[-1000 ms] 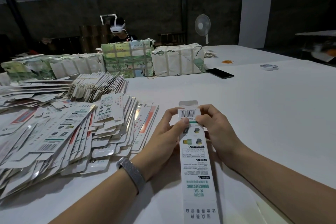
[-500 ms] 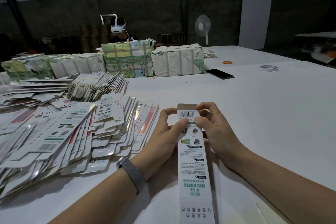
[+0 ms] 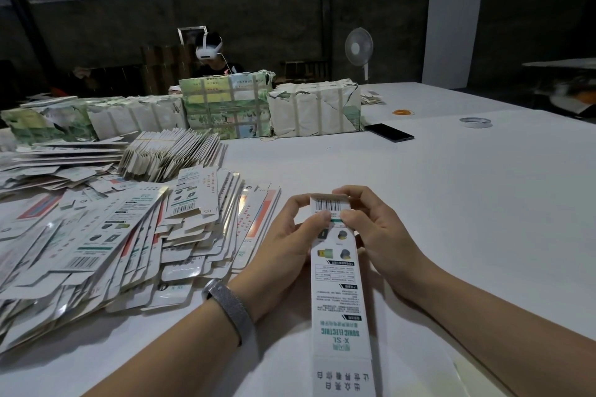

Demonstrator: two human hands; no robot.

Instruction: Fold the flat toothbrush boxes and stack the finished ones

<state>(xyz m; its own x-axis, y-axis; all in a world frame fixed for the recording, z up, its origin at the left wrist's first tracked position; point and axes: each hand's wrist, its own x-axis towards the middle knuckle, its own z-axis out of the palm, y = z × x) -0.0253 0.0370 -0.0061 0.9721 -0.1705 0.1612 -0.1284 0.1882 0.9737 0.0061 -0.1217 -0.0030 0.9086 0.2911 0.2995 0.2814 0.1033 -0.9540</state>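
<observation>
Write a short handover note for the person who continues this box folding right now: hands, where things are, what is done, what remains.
Left hand and right hand: both pinch the far end of one toothbrush box, thumbs on its printed face just below the barcode.
The box lies lengthwise on the white table, far end flap folded over; near end flap looks open.
Flat boxes lie in a loose heap to the left; wrapped bundles stand behind it.
No stack of finished boxes is visible.
Left: close this box, start the stack, then work through the heap.
</observation>
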